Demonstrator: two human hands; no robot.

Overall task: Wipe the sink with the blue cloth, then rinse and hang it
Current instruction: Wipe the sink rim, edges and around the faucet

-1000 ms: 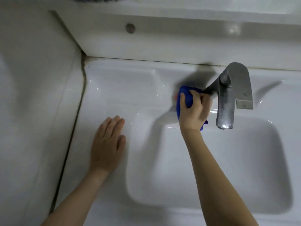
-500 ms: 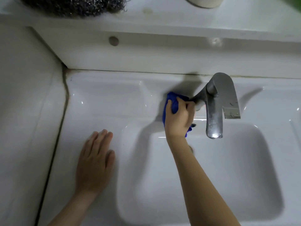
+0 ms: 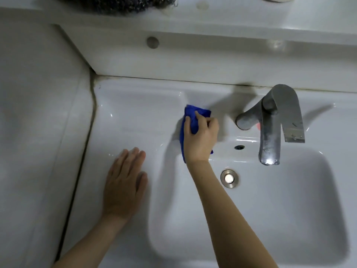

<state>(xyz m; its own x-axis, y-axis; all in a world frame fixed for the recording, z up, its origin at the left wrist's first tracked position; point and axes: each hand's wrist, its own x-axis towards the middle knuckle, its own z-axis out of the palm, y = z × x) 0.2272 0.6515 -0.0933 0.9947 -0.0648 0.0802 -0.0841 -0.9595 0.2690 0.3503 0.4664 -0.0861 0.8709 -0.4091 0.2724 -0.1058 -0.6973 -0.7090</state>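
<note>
Our right hand [image 3: 201, 140] grips the blue cloth [image 3: 191, 120] against the white sink [image 3: 135, 113] rim left of the tap [image 3: 270, 122], while our left hand [image 3: 123, 188] rests flat, fingers straight.

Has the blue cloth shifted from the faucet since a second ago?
Yes. The right hand has slid the blue cloth leftward, away from the faucet.

Dim, soft focus; glare on faucet [image 3: 269, 147]; edges bowed.

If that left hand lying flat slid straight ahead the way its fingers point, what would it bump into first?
Probably the upright white wall behind the white ceramic sink; the left hand points past the blue cloth, which lies to its right.
</note>
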